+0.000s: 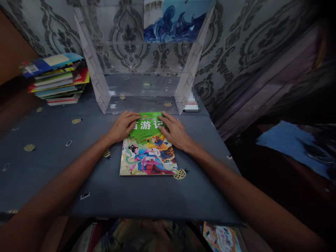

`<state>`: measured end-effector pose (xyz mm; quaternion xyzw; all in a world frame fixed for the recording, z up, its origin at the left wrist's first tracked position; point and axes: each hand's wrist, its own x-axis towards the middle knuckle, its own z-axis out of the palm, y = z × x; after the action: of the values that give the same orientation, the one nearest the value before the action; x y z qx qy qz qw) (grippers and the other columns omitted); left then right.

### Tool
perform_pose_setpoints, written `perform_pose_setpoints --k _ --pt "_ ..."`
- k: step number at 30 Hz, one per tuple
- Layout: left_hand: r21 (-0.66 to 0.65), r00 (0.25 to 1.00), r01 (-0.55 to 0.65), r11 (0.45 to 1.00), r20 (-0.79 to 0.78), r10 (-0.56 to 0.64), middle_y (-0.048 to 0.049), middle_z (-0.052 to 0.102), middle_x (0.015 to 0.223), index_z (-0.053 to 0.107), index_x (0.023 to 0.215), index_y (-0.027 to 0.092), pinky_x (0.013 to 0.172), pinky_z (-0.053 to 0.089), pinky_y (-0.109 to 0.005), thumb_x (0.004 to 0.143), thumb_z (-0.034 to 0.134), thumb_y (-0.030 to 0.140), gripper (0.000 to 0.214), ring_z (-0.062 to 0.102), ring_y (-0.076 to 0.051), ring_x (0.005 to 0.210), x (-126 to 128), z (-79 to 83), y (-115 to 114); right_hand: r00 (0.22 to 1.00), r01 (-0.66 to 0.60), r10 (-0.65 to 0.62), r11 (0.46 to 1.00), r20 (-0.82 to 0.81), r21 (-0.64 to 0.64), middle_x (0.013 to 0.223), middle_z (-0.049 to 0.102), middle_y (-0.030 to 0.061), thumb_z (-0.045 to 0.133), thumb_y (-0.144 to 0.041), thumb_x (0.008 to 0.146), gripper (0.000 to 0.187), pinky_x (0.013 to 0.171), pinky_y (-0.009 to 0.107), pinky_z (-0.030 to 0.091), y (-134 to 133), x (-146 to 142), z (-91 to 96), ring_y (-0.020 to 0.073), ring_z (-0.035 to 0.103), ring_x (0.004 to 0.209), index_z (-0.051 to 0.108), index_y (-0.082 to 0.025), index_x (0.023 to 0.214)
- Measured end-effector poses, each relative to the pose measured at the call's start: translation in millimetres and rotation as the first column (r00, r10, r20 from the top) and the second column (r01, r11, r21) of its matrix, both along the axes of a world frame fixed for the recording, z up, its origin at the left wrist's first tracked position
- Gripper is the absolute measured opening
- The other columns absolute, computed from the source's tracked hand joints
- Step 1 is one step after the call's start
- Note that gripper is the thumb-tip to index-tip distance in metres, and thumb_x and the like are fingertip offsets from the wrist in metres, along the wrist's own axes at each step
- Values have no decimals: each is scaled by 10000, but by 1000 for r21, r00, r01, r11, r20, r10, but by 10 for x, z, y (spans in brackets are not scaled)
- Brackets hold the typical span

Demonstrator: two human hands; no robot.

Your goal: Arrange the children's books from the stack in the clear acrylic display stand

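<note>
"So, how far along is it?"

"The closed paper book with a green-topped, illustrated cover (149, 154) lies flat at the clock's centre, on the desk (105, 196) with its blue-grey, pineapple-printed cloth. The left hand (123, 126) and right hand (177, 131) rest on its upper corners, fingers loosely spread."

"What looks done, and what's left?"

"A blue, wave-painted picture (174, 24) seems to stand in the upper tier of the clear plastic rack (98, 82) at twelve. The multicoloured stack of paper books (57, 79) sits outside it at ten, apparently unhandled. I'd call it early."

"Anything in the way?"

"Only the hands cover the book. A pixelated white object (191, 104) sits beside the rack at one; an orange-covered book (222, 238) shows below the desk edge at five."
</note>
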<state>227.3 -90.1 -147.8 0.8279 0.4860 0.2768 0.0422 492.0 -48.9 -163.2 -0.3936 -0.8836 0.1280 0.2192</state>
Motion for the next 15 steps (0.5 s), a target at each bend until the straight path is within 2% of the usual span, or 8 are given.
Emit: perform_pose_setpoints --k 6,15 --pt "15 1000 -14 1000 2 14 -106 694 1231 681 1191 190 1049 463 -481 992 385 269 366 617 -244 1152 8 -11 -11 999 24 -23 1000 33 -18 1554 434 167 414 -340 1012 458 1150 554 400 -175 -12 67 327 438 1422 555 -160 1410" --pt "53 999 -35 998 24 33 -107 691 1218 682 1165 184 1038 480 -467 983 391 224 346 618 -237 1138 23 -29 -37 998 40 -38 999 48 -23 1527 453 187 418 -326 1020 442 1126 560 419 -602 -13 118 340 448 1406 549 -169 1412"
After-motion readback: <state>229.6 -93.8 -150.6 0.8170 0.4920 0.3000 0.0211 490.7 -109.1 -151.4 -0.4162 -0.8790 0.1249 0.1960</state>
